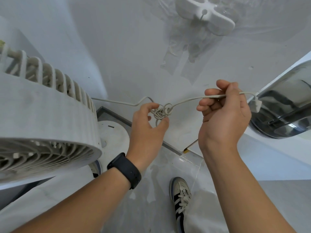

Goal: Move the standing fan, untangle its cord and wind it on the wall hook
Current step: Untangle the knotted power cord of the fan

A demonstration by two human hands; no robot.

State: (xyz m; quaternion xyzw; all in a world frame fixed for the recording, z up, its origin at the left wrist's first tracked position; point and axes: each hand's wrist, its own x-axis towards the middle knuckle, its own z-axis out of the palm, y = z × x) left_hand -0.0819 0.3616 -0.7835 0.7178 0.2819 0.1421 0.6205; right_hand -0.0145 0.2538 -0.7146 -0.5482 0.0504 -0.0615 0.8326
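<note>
White wall (117, 39), knotted cord (161, 111), hands (223, 113).

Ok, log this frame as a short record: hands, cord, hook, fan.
left hand: pinches the knot
right hand: grips the cord near the plug
cord: still tangled, stretched between both hands
hook: on the wall, bare
fan: at left, cord runs to it

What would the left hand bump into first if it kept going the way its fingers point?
Almost at once, the knotted tangle in the fan cord: the left hand already curls around it. Beyond that lies the white wall, though depth is unclear.
</note>
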